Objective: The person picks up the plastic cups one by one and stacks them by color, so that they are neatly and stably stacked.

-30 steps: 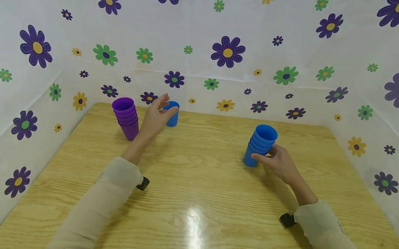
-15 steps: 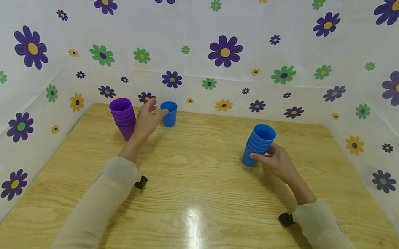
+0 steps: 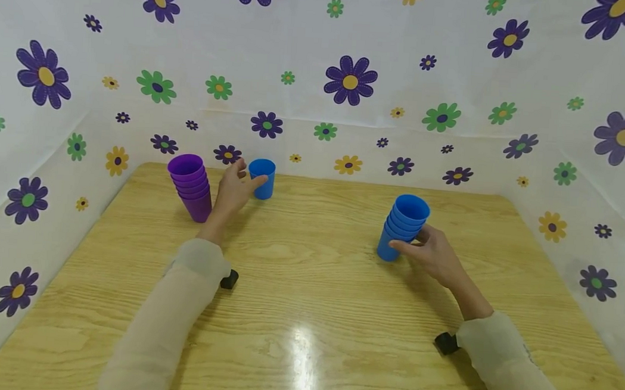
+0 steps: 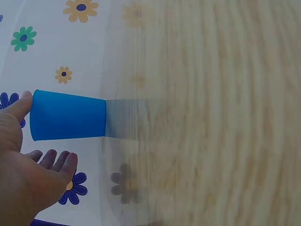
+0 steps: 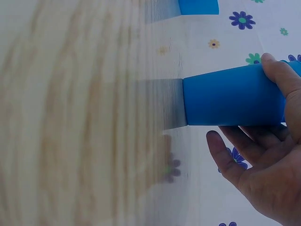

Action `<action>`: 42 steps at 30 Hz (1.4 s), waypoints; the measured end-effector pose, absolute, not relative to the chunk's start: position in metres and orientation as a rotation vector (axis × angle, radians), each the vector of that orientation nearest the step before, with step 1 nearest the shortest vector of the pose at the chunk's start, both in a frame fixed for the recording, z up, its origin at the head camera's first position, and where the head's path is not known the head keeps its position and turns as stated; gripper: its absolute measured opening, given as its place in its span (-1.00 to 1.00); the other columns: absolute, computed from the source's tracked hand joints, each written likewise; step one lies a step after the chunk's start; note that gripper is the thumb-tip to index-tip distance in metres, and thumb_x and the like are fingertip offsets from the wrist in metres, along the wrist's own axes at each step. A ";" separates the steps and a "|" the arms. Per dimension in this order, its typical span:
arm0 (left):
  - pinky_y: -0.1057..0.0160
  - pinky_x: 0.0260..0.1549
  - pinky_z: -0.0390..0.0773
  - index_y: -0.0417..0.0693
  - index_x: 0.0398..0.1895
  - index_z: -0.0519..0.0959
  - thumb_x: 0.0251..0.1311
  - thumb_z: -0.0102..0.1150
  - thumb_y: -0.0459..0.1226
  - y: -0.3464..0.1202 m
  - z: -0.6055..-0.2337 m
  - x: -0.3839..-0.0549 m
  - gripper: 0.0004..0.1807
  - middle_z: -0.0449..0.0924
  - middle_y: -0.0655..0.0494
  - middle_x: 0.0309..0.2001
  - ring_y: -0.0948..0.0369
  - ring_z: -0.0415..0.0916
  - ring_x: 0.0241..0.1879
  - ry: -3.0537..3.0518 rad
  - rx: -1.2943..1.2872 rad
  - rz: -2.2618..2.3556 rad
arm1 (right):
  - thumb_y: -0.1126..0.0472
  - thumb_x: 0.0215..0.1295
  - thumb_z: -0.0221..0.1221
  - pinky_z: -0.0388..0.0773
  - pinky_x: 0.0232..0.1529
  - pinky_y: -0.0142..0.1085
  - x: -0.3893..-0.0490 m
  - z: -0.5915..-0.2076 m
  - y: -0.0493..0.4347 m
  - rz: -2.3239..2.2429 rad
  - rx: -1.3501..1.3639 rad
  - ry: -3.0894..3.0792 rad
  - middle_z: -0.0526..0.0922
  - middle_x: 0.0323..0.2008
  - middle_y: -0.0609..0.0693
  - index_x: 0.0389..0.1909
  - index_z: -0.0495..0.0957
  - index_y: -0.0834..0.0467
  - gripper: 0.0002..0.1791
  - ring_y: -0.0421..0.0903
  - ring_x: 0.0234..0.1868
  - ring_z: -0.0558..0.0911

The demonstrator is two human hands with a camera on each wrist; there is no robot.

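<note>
A single blue cup (image 3: 266, 189) stands upright near the back of the table. My left hand (image 3: 233, 195) is beside it on its left, thumb at the cup's rim. In the left wrist view the fingers spread below the blue cup (image 4: 70, 115), with a gap between them and its wall. On the right, my right hand (image 3: 437, 257) holds a stack of nested blue cups (image 3: 401, 225), thumb on the near side and fingers behind. The right wrist view shows the lowest cup's base right at the tabletop.
A stack of purple cups (image 3: 192, 187) stands at the back left, close by the left hand and partly behind it. The wooden table (image 3: 306, 290) ends at a white sheet (image 3: 297, 98) printed with flowers, which rises at the back and both sides.
My left hand has shifted left and lower, from in front of the single blue cup to its left side, uncovering the cup. The right hand keeps its hold on the blue stack.
</note>
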State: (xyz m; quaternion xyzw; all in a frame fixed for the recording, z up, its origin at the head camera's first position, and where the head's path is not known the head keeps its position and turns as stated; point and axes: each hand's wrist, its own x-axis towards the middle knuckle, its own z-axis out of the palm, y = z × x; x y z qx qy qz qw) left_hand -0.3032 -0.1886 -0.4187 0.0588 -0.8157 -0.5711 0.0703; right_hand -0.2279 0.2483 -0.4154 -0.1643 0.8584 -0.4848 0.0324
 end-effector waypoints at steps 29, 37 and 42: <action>-0.18 0.46 0.19 -0.10 0.64 0.04 0.40 0.30 -0.03 -0.177 -0.425 -0.312 -0.08 0.12 -0.21 0.57 -0.17 0.11 0.53 -2.476 0.247 -1.692 | 0.11 0.40 0.36 0.45 0.25 0.29 -0.230 -0.419 0.248 -1.465 -0.510 2.662 0.59 0.21 0.33 0.33 0.40 0.36 -0.36 0.29 0.26 0.54; -0.14 0.46 0.20 -0.13 0.64 0.05 0.38 0.31 -0.02 -0.179 -0.420 -0.305 -0.07 0.15 -0.23 0.56 -0.15 0.14 0.52 -2.481 0.187 -1.710 | 0.13 0.42 0.33 0.44 0.26 0.29 -0.229 -0.417 0.250 -1.471 -0.513 2.655 0.57 0.23 0.33 0.36 0.38 0.37 -0.36 0.30 0.28 0.53; -0.19 0.43 0.23 -0.10 0.63 0.08 0.37 0.30 0.05 -0.184 -0.415 -0.297 -0.06 0.16 -0.23 0.55 -0.18 0.14 0.52 -2.519 0.176 -1.676 | 0.14 0.42 0.33 0.42 0.28 0.29 -0.228 -0.415 0.249 -1.470 -0.500 2.650 0.56 0.25 0.34 0.38 0.37 0.36 -0.35 0.30 0.29 0.52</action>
